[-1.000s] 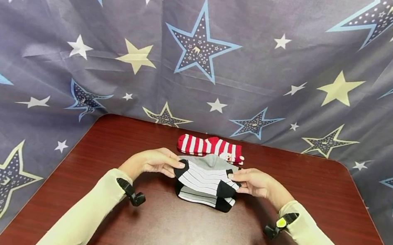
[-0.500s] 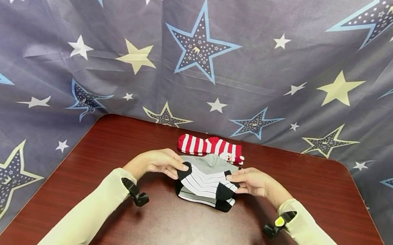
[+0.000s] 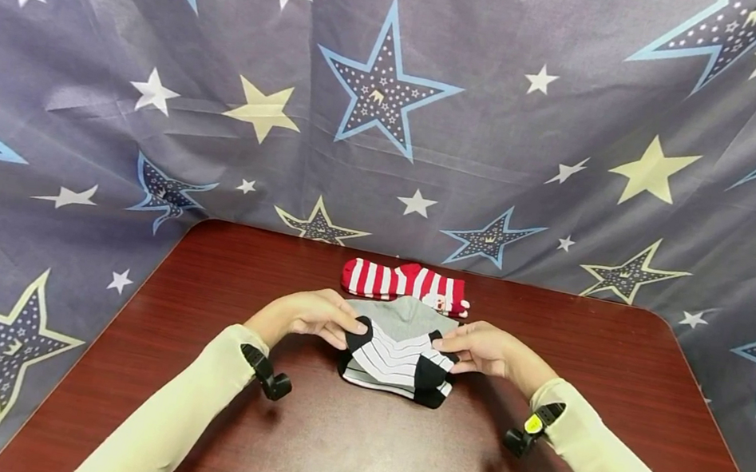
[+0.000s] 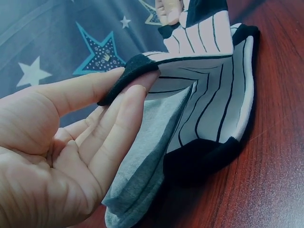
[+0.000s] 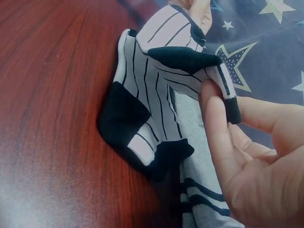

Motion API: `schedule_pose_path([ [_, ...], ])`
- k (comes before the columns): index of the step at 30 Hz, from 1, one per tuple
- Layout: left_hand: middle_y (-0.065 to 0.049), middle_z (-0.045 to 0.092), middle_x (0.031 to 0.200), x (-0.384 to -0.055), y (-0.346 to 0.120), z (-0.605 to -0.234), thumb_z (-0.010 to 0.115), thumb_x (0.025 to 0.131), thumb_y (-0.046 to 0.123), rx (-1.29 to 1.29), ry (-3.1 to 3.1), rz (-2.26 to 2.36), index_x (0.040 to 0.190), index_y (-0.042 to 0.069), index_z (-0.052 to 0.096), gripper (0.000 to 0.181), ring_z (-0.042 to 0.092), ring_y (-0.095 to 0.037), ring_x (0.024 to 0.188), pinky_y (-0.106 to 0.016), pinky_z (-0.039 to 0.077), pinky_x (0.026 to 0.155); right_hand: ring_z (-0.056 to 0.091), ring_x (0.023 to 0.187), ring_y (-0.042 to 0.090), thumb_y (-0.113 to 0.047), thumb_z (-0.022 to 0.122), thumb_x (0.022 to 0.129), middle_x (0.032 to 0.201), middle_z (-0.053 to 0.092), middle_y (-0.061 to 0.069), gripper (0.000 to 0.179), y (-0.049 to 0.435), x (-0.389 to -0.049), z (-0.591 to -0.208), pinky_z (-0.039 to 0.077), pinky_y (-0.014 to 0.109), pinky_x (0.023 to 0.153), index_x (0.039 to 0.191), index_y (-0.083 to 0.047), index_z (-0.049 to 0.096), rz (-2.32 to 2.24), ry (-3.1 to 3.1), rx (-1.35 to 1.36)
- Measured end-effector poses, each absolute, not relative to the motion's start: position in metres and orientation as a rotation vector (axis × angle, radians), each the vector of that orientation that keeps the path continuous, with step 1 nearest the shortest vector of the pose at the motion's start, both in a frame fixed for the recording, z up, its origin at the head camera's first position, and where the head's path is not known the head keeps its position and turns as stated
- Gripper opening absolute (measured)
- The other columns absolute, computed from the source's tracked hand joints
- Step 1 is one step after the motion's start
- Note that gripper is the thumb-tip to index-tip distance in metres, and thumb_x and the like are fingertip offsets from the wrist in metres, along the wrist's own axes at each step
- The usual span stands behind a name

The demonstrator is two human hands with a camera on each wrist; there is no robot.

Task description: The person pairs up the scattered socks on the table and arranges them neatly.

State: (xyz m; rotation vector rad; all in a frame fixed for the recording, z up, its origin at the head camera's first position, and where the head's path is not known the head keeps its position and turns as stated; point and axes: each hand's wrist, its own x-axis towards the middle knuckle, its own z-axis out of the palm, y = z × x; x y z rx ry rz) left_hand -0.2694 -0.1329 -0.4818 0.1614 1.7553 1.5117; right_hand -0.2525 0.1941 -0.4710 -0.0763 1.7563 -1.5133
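A: Grey-and-white striped sock (image 3: 398, 349) with black patches, mid-tabletop (image 3: 347, 457). Where are your hands?

B: Your left hand (image 3: 309, 315) pinches its black left edge between thumb and fingers; your right hand (image 3: 488, 350) pinches the right edge. Lower part rests on the wood.

A: Else?

B: Red-and-white striped sock (image 3: 403, 283) lies just behind it, star-print cloth (image 3: 398, 94) beyond.

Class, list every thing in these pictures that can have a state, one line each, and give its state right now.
left hand: pinches the black edge of the grey striped sock between thumb and fingers.
right hand: pinches the opposite black edge.
grey striped sock: folded, partly lifted, lower part resting on the table.
red and white striped sock: lying flat beyond it, untouched.
table: bearing both socks.
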Motion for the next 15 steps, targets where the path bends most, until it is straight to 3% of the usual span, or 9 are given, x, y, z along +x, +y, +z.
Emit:
schedule_pose_path([
  [10, -0.001, 0.073, 0.081, -0.2669, -0.1294, -0.4807, 0.070, 0.093, 0.006, 0.122, 1.773, 1.491, 0.094, 0.002, 0.068, 0.005, 0.072, -0.015, 0.071, -0.038, 0.063, 0.081, 0.067, 0.077, 0.006, -0.004, 0.058, 0.100, 0.081, 0.071, -0.006, 0.020, 0.1929, -0.2515, -0.4692, 0.058, 0.023, 0.072, 0.086, -0.013, 0.069, -1.476, 1.781, -0.067],
  [15, -0.003, 0.074, 0.082, -0.2656, -0.1280, -0.4825, 0.069, 0.093, 0.005, 0.105, 1.792, 1.476, 0.094, 0.002, 0.069, 0.003, 0.072, -0.016, 0.072, -0.039, 0.064, 0.081, 0.067, 0.076, 0.007, -0.005, 0.059, 0.099, 0.080, 0.071, -0.005, 0.018, 0.1921, -0.2498, -0.4683, 0.059, 0.024, 0.071, 0.087, -0.012, 0.069, -1.474, 1.801, -0.058],
])
